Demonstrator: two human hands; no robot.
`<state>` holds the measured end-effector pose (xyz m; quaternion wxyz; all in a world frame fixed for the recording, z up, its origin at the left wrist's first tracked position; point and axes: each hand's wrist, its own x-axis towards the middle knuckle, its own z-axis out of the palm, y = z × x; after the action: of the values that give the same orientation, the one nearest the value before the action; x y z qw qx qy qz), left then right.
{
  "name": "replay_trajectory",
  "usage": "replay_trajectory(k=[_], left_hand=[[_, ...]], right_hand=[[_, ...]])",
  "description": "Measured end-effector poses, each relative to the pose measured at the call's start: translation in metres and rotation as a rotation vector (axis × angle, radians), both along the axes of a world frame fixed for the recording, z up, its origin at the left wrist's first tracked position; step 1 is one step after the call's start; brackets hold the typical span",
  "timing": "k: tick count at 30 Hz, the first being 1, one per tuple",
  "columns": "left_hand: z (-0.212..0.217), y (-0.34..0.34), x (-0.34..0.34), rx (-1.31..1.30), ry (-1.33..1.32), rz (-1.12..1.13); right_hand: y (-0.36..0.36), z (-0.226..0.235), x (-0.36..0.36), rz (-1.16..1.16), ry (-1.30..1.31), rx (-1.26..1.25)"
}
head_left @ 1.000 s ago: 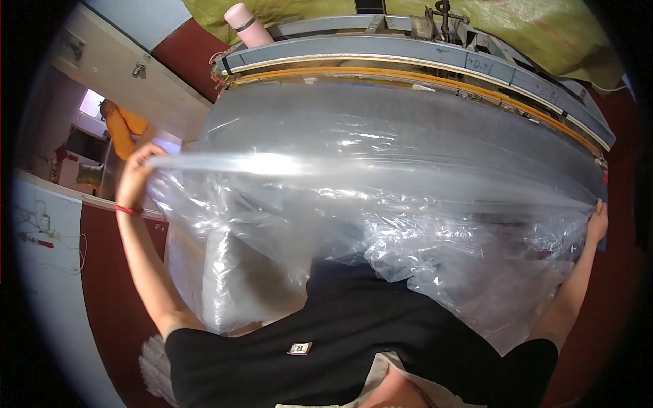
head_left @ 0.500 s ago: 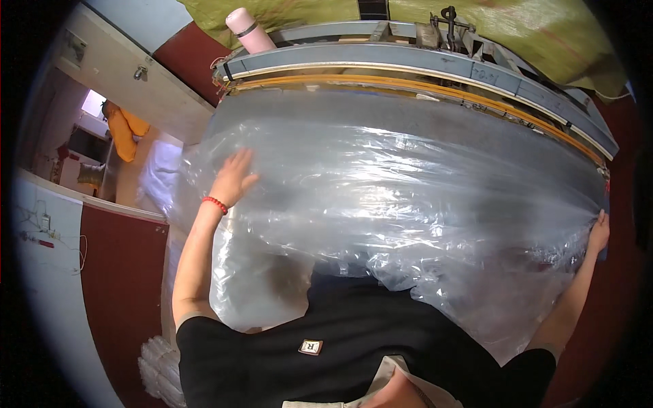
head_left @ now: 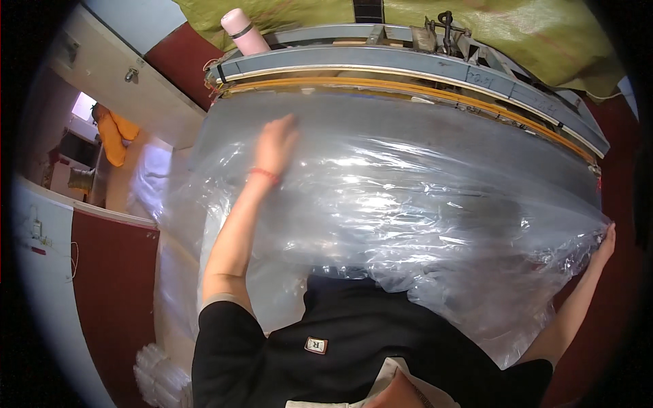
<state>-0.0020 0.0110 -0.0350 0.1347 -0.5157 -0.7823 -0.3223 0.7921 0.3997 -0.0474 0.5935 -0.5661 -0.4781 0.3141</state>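
Film (head_left: 381, 197) lies across the tabletop (head_left: 320, 109), its right edge in the right hand (head_left: 605, 243), the left hand (head_left: 275, 146) over its left part. Behind runs a beam (head_left: 394, 56), cylinder (head_left: 247, 34) at its left end, tarp (head_left: 490, 27) beyond; door (head_left: 136, 81) left.

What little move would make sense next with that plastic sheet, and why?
Probably a light sweep of the left hand rightward over the sheet, to smooth it: wrinkles run across it, the right hand pinches its edge, and the left looks open, gripping nothing.
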Motion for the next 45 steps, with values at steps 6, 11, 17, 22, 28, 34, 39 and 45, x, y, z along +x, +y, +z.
replay_trajectory(k=[6, 11, 17, 22, 28, 34, 39, 45], left_hand=[[0.006, 0.005, -0.001, -0.061, 0.183, -0.043], [0.029, 0.013, -0.025, 0.400, -0.312, 0.200], [-0.026, 0.039, -0.120, 0.495, -0.570, 0.337], [-0.048, 0.062, -0.180, 0.580, -0.642, 0.209], [-0.047, 0.090, -0.166, 0.628, -0.629, 0.158], [-0.034, 0.077, -0.167, 0.639, -0.699, 0.309], [-0.032, 0.085, -0.162, 0.697, -0.799, 0.292], [0.016, 0.049, -0.100, 0.350, -0.726, -0.017]], right_hand=[[0.004, 0.023, 0.059, 0.061, 0.090, -0.132], [0.018, 0.048, -0.075, -0.165, 0.221, -0.007], [0.067, -0.013, -0.175, -0.199, -0.621, 0.230], [0.086, -0.012, -0.218, -0.215, -0.450, 0.211], [0.091, -0.017, -0.215, -0.340, -0.401, 0.182], [0.098, -0.011, -0.208, -0.616, -0.368, 0.206], [0.111, -0.023, -0.189, -0.531, -0.269, 0.260], [0.027, 0.047, -0.302, -0.376, -0.329, 0.461]])
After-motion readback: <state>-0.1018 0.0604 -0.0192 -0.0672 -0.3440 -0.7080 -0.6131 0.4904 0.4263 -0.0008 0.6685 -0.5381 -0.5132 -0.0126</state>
